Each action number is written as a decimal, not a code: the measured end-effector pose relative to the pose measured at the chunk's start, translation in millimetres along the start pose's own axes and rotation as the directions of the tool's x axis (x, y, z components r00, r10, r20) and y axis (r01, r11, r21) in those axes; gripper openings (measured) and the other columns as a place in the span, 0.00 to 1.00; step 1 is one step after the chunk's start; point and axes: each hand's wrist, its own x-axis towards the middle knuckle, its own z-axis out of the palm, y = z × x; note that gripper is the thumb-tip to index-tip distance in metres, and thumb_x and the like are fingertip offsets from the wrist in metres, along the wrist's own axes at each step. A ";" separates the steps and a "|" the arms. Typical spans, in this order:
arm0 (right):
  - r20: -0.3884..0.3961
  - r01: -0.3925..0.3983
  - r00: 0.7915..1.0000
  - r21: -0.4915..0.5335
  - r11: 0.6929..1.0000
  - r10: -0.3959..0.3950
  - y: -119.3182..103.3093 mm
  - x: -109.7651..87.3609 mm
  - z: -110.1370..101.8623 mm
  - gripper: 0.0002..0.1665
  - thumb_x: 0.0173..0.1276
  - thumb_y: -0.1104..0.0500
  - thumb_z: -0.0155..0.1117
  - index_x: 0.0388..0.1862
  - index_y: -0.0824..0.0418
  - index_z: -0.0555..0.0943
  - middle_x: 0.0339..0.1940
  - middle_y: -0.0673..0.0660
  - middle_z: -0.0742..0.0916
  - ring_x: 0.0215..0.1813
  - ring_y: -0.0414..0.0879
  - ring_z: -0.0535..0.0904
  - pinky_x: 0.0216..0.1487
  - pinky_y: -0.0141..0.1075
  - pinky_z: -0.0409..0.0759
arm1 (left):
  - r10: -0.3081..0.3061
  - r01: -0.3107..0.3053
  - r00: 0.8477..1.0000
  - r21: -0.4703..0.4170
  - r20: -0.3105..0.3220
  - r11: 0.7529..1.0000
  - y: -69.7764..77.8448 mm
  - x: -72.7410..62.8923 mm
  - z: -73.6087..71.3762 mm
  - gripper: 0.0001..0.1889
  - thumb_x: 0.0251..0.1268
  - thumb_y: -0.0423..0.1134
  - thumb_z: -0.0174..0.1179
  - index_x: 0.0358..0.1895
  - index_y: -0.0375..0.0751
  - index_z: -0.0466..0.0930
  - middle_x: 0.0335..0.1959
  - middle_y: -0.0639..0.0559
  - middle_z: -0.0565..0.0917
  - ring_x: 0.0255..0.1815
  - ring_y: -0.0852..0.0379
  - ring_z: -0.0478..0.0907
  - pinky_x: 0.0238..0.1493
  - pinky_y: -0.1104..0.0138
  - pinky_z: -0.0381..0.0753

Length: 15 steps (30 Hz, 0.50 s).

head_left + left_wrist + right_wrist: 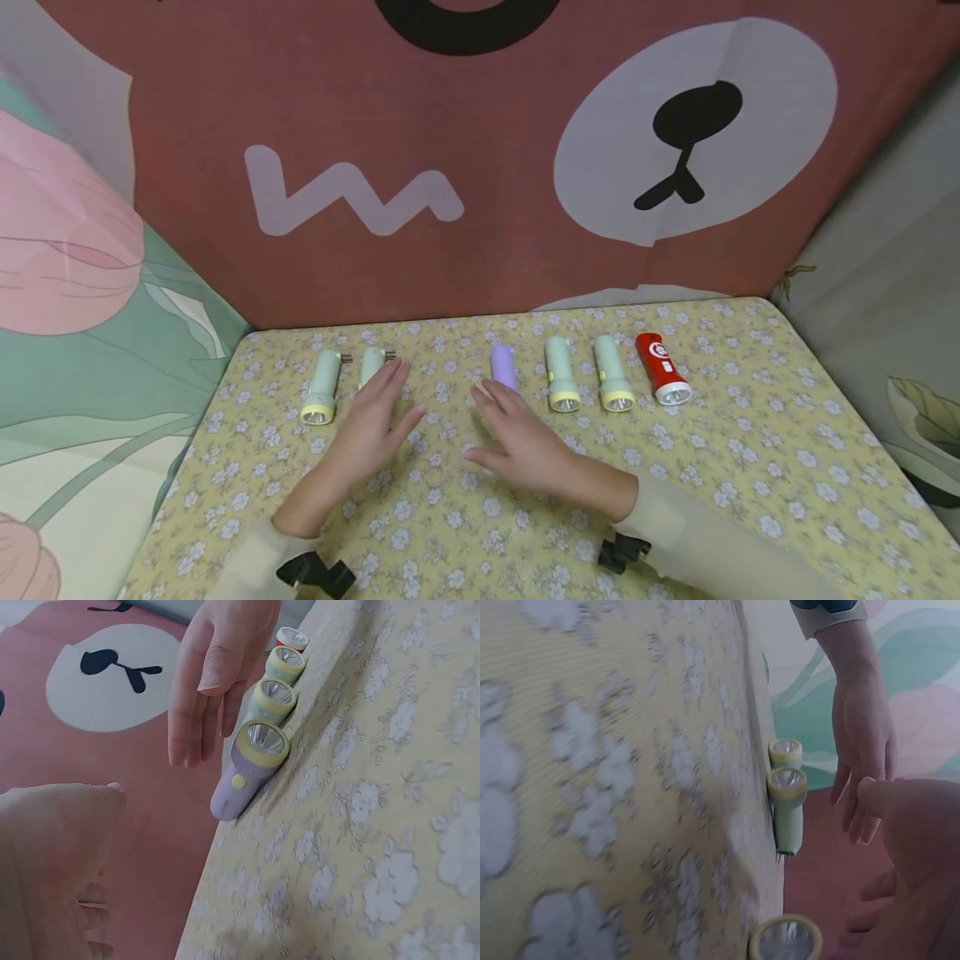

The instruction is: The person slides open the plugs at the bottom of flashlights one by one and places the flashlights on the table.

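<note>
Several small flashlights lie in a row on the flowered cloth. My left hand [375,425], fingers extended, hovers over the second pale green flashlight [372,363] and hides its lamp end; metal plug prongs stick out at its far end. To its left lies another pale green flashlight [323,387], also with prongs out. My right hand [521,437] is held with straight fingers over the near end of a purple flashlight [504,365]. In the left wrist view that purple flashlight [244,780] shows its yellow lamp ring and button. Neither hand holds anything.
Right of the purple one lie two pale green flashlights, one [561,373] beside the other [612,372], then a red flashlight [663,369] with a white rim. Behind the table [450,533] hangs a red-brown printed cloth [480,267]; printed cloths also hang at both sides.
</note>
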 end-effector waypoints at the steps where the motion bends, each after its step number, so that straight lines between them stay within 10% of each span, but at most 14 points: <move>1: -0.018 -0.013 1.000 0.019 1.000 0.013 2.6 -1.6 -0.2 0.52 0.73 0.43 0.67 0.83 0.63 0.54 0.82 0.66 0.57 0.81 0.62 0.53 0.74 0.58 0.66 | 0.000 0.000 1.000 -0.001 0.008 1.000 1.8 2.5 0.9 0.37 0.76 0.46 0.61 0.77 0.28 0.58 0.78 0.31 0.60 0.78 0.33 0.56 0.74 0.38 0.59; 15: -0.233 -0.061 0.970 0.064 0.996 0.075 27.1 -6.7 -0.8 0.54 0.69 0.49 0.73 0.80 0.72 0.54 0.80 0.73 0.59 0.78 0.68 0.57 0.71 0.63 0.67 | 0.008 -0.003 0.997 -0.058 0.079 0.998 20.2 37.5 24.5 0.37 0.79 0.51 0.56 0.78 0.30 0.57 0.80 0.35 0.57 0.80 0.36 0.54 0.76 0.41 0.58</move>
